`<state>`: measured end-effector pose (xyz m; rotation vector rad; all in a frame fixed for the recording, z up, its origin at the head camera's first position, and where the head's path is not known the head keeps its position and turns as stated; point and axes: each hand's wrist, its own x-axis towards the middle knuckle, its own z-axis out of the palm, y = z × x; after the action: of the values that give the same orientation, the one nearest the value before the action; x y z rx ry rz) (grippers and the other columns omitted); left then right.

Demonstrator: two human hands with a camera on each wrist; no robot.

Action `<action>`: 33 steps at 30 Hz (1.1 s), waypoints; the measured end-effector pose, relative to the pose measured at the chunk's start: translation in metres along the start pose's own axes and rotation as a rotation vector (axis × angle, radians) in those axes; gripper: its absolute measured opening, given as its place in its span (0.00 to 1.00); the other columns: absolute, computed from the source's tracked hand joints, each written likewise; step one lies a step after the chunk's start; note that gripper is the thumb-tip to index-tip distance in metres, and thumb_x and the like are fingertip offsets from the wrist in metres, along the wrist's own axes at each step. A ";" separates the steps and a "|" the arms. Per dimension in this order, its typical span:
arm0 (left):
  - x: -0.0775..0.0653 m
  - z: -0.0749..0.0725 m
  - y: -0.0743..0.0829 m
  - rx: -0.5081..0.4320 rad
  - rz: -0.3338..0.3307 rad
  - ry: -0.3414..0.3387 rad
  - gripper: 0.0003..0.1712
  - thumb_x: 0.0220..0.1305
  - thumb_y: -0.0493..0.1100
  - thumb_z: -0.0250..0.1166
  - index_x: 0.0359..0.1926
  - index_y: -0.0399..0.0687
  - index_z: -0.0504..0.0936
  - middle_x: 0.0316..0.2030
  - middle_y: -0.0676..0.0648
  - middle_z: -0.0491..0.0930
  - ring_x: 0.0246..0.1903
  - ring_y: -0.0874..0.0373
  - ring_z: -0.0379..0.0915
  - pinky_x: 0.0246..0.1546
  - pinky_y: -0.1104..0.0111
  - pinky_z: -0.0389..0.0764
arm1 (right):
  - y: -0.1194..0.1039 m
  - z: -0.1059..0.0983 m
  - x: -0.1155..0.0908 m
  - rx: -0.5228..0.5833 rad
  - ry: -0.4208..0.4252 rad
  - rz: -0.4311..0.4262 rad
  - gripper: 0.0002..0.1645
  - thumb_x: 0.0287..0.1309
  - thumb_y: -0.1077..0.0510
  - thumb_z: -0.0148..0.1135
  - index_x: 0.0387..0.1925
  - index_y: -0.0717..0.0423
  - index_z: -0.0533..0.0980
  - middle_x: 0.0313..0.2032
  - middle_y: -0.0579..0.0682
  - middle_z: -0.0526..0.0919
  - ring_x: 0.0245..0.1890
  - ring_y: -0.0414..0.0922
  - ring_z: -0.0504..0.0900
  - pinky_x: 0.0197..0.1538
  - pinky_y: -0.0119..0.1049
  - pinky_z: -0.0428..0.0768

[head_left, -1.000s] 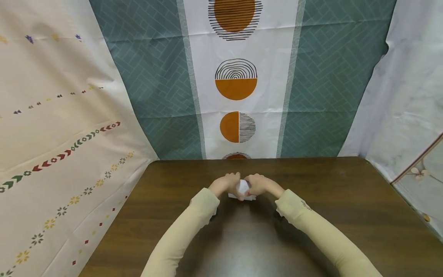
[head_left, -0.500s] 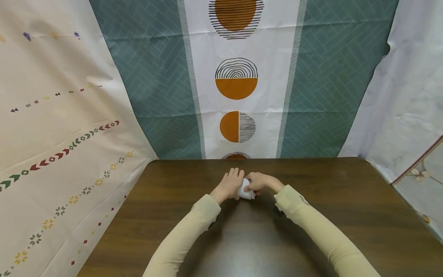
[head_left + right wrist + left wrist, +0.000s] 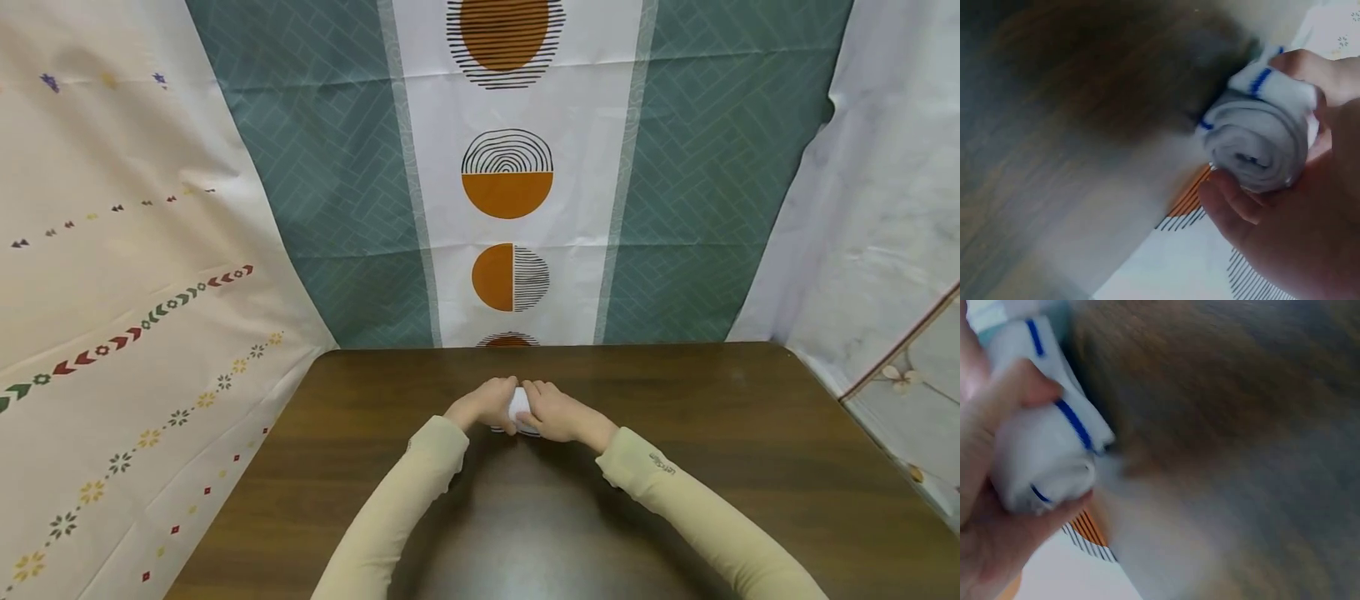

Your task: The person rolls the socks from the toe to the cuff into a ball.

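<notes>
Both hands hold a rolled-up white cloth (image 3: 518,406) with blue stripes, low over the far middle of the brown table. My left hand (image 3: 489,402) grips its left end, and my right hand (image 3: 558,413) grips the right end. In the left wrist view the thumb presses on the striped side of the cloth (image 3: 1029,447), with fingers around the end. Spiral layers show at the end of the cloth (image 3: 1250,147) in the right wrist view, where fingers curl around it. In the head view the hands cover most of the roll.
The dark brown wooden table (image 3: 315,483) stretches out on both sides of the arms. Behind it hangs a green and white patterned cloth (image 3: 510,108). Patterned cloth hangings also border the table at left (image 3: 150,375) and right (image 3: 885,250).
Half a second ago my left hand lay flatter with fingers extended against the roll's left end; now it curls around it. The right hand and the roll have shifted slightly left.
</notes>
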<state>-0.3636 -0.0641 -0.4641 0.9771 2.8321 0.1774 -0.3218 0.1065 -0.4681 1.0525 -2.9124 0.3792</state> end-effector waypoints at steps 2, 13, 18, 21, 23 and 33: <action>-0.004 0.000 -0.004 -0.089 0.006 -0.036 0.36 0.45 0.48 0.78 0.52 0.41 0.70 0.42 0.47 0.77 0.38 0.59 0.73 0.39 0.70 0.76 | 0.001 0.002 -0.001 0.002 -0.006 -0.037 0.43 0.64 0.42 0.58 0.63 0.73 0.59 0.54 0.64 0.72 0.52 0.56 0.72 0.56 0.49 0.73; -0.017 -0.001 -0.019 -0.330 0.003 -0.096 0.32 0.50 0.45 0.74 0.54 0.40 0.70 0.46 0.45 0.76 0.39 0.58 0.73 0.40 0.69 0.76 | 0.000 0.013 0.010 -0.038 0.056 -0.084 0.40 0.38 0.50 0.79 0.47 0.65 0.68 0.39 0.55 0.76 0.37 0.48 0.75 0.42 0.42 0.78; -0.025 -0.001 -0.026 -0.522 0.010 -0.006 0.33 0.51 0.44 0.73 0.55 0.41 0.68 0.49 0.43 0.74 0.42 0.56 0.72 0.42 0.68 0.76 | 0.004 0.015 0.015 -0.024 0.040 0.036 0.36 0.37 0.46 0.77 0.44 0.60 0.71 0.33 0.50 0.78 0.29 0.43 0.76 0.33 0.39 0.77; -0.028 -0.007 -0.028 -0.682 -0.005 0.080 0.29 0.53 0.42 0.71 0.54 0.41 0.70 0.49 0.42 0.75 0.43 0.54 0.71 0.43 0.68 0.75 | 0.009 0.013 0.016 0.079 0.063 0.080 0.33 0.40 0.44 0.73 0.43 0.60 0.72 0.31 0.50 0.79 0.26 0.42 0.76 0.29 0.36 0.76; -0.029 -0.011 -0.026 -0.816 -0.035 0.156 0.27 0.56 0.41 0.70 0.56 0.41 0.71 0.49 0.41 0.75 0.44 0.54 0.70 0.43 0.68 0.76 | 0.012 0.010 0.017 0.190 0.091 0.111 0.31 0.42 0.44 0.71 0.42 0.60 0.73 0.31 0.50 0.80 0.25 0.41 0.76 0.27 0.34 0.75; -0.019 -0.027 0.018 -1.348 -0.149 0.574 0.28 0.59 0.42 0.67 0.59 0.38 0.71 0.42 0.46 0.79 0.36 0.62 0.74 0.38 0.73 0.77 | -0.005 -0.015 0.014 1.033 0.175 0.260 0.21 0.53 0.52 0.63 0.43 0.65 0.75 0.28 0.48 0.80 0.26 0.43 0.74 0.29 0.40 0.75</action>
<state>-0.3425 -0.0631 -0.4327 0.3691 2.1912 2.1941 -0.3299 0.0975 -0.4505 0.5653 -2.6144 1.9823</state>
